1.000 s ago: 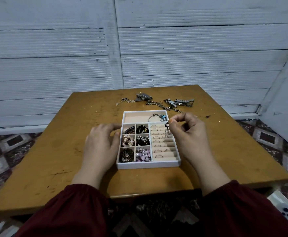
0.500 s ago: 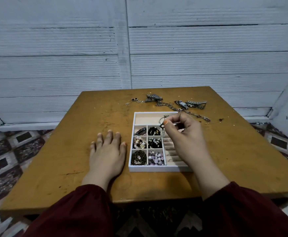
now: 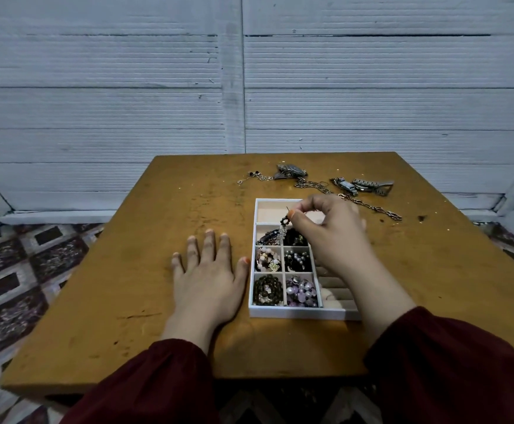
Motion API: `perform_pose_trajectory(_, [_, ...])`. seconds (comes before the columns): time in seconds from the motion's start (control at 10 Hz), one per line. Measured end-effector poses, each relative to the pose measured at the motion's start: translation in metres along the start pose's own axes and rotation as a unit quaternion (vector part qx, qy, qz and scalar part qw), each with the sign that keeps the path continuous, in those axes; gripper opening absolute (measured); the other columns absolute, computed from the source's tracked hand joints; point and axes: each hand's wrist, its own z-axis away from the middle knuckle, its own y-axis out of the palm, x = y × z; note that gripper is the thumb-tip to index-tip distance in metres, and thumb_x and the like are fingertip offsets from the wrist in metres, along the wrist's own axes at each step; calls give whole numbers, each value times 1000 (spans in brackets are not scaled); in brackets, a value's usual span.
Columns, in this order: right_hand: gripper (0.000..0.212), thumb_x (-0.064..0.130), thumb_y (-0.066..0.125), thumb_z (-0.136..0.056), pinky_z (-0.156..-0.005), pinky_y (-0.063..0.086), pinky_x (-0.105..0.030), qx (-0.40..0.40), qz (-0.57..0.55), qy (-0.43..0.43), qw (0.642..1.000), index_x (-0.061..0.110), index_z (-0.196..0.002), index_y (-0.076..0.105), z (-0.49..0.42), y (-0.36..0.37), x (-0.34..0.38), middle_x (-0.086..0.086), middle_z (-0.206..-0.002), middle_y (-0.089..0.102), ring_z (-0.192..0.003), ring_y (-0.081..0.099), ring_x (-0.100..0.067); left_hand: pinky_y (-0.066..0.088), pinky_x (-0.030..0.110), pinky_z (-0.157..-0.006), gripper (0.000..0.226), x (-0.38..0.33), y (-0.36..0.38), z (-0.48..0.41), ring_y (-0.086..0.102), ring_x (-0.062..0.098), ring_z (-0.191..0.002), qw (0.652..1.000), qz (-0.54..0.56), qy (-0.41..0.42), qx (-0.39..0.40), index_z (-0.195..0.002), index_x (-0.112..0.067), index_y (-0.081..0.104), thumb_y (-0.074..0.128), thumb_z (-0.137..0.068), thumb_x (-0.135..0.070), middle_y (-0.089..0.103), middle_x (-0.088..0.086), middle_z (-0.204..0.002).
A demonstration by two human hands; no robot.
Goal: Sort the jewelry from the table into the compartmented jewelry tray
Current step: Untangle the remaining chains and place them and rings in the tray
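Note:
A white compartmented jewelry tray (image 3: 280, 312) sits on the wooden table (image 3: 127, 270). Its six small squares hold beaded pieces, and ring rolls fill its right side, partly hidden by my arm. My right hand (image 3: 329, 231) hovers over the tray and pinches a small dangling earring (image 3: 283, 224) between thumb and fingertip, above the upper left squares. My left hand (image 3: 209, 270) lies flat on the table, fingers straight, just left of the tray. Behind the tray lie a thin chain (image 3: 255, 178), a dark watch (image 3: 289, 172), a long link chain (image 3: 371, 206) and a metal watch (image 3: 362, 186).
A white ribbed wall stands behind the table. Patterned floor tiles (image 3: 20, 264) show on the left. The table's front edge is close to my red sleeves (image 3: 451, 368).
My left hand left the tray's side and now lies flat on the table. My right hand carried the earring leftward, from over the ring rolls to above the upper left squares.

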Motion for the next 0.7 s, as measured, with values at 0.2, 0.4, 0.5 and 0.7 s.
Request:
perform_pose_trajectory(0.2, [6, 40, 60, -87, -83, 14, -29, 22, 42, -3, 999, 35, -84, 62, -8, 12, 8, 12, -114, 54, -124, 31, -18, -6, 49, -116, 64, 0, -1, 1, -12, 24, -146, 1000, 2, -1, -1, -152, -27, -1, 11, -96, -57, -10, -2, -160])
perform_pose_trajectory(0.4, [7, 40, 60, -87, -84, 13, -30, 36, 93, -4, 995, 35, -84, 64, -10, 20, 7, 10, -115, 54, -126, 28, -20, -6, 50, -116, 65, -2, -1, 0, -12, 25, -146, 1000, 1, -2, -2, -152, -27, -2, 11, -96, -57, -10, -1, -160])
perform_pose_trajectory(0.5, [11, 43, 58, -88, -91, 18, -34, 38, 128, -2, 991, 34, -87, 65, -10, 21, 6, 7, -116, 54, -127, 27, -23, -6, 50, -115, 65, -2, 0, 0, -12, 25, -146, 1000, 0, -2, -3, -152, -27, -2, 11, -96, -57, -10, -1, -160])
perform_pose_trajectory(0.7, [11, 42, 59, -88, -93, 20, -36, 40, 173, -4, 984, 34, -88, 67, -8, 24, 7, 7, -117, 55, -126, 29, -25, -6, 50, -115, 65, -2, -1, 0, -12, 26, -146, 1000, -1, -1, -4, -152, -27, -2, 11, -96, -57, -10, -1, -160])
